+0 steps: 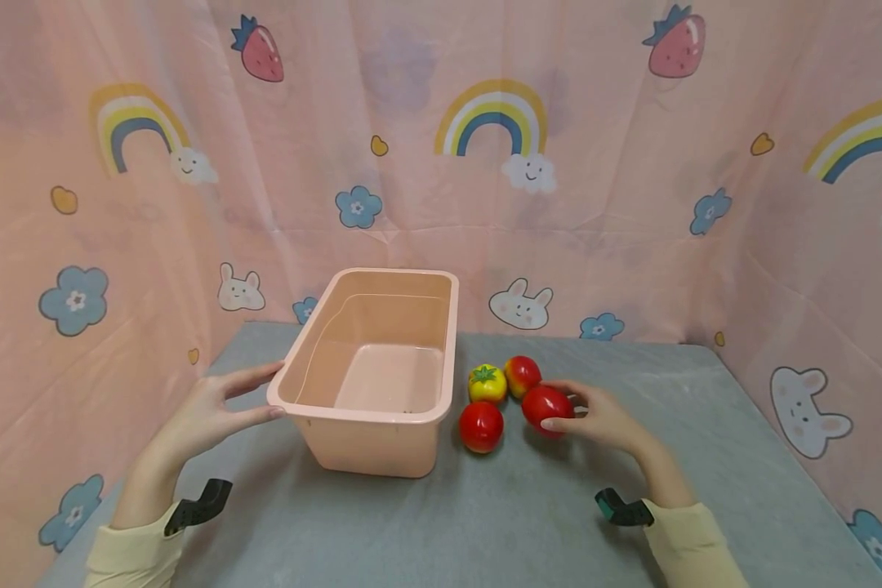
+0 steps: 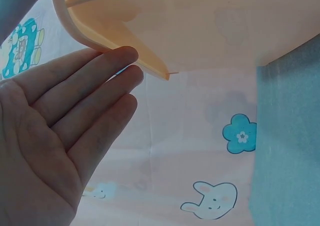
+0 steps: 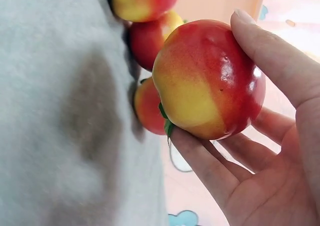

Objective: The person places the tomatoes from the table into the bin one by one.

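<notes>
A pale peach plastic tub (image 1: pixel 367 445) stands upright on the table, with a bare floor visible inside. My left hand (image 1: pixel 209 412) is at its near left corner, straight fingers (image 2: pixel 95 86) and thumb spread against the rim. To the tub's right, my right hand (image 1: pixel 595 416) holds a glossy red-and-yellow tomato (image 3: pixel 210 81) between thumb and fingers, raised slightly off the table. Green leaves show at its stem end. Beside it sit a yellow-topped tomato (image 1: pixel 487 385) with a green star-shaped calyx, a red tomato (image 1: pixel 481 426) in front and another red-and-yellow tomato (image 1: pixel 522 376) behind.
The grey table (image 1: pixel 514 523) is enclosed at the back and sides by a pink curtain (image 1: pixel 412 237) printed with rainbows, rabbits and flowers. Dark wrist mounts (image 1: pixel 200 506) sit at both cuffs. The tub's tall walls rise between the left hand and the tomatoes.
</notes>
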Demonstrator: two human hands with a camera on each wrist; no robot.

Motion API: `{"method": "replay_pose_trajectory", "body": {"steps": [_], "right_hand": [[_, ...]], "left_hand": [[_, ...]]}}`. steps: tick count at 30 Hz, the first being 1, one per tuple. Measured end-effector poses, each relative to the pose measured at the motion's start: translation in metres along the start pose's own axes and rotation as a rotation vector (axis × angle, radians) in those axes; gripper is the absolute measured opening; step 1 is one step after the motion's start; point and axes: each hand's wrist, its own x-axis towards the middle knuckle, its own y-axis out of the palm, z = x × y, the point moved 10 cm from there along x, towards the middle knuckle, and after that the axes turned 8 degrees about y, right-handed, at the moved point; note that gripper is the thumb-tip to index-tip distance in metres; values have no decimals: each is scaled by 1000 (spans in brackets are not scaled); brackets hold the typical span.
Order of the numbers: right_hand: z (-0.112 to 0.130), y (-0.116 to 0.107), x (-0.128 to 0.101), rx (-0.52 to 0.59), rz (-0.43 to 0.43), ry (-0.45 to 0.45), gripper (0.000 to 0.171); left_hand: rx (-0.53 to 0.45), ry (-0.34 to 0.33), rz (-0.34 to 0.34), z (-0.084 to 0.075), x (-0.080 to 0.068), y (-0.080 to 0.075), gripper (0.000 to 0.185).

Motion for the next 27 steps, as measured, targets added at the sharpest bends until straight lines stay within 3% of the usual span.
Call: {"method": "replay_pose_trajectory", "body": {"steps": [12, 27], "right_hand": [[7, -23, -3, -30, -32, -7, 67], [26, -48, -1, -97, -59, -40, 66]], "left_hand": [[-37, 11, 10, -6, 0, 0, 60], [4, 1, 9, -3, 1, 0, 60]]}}
